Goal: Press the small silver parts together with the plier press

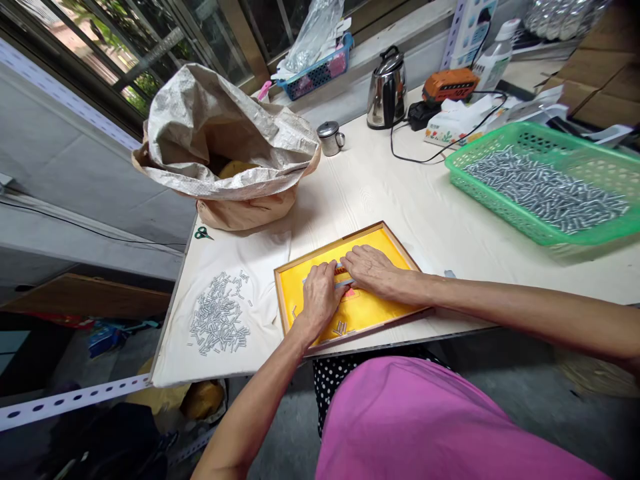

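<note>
A shallow wooden-rimmed tray (286,301) with a yellow lining lies at the table's front edge. Over its middle, my left hand (320,293) and my right hand (373,270) grip a narrow grey strip-like piece (344,283) from either side, fingers curled around it. A short dark-and-orange row shows between my fingertips; its details are too small to tell. Beneath the hands a pinkish patch is partly visible on the lining. Several small metal pins (341,328) lie loose in the tray near my left wrist.
On a white cloth (265,267) at left lies a heap of small metal pins (220,313), with green-handled scissors (203,233) behind. A large open woven sack (245,210), metal mug (330,138) and kettle (387,90) stand farther back. At right, a green basket (493,203) holds metal pieces.
</note>
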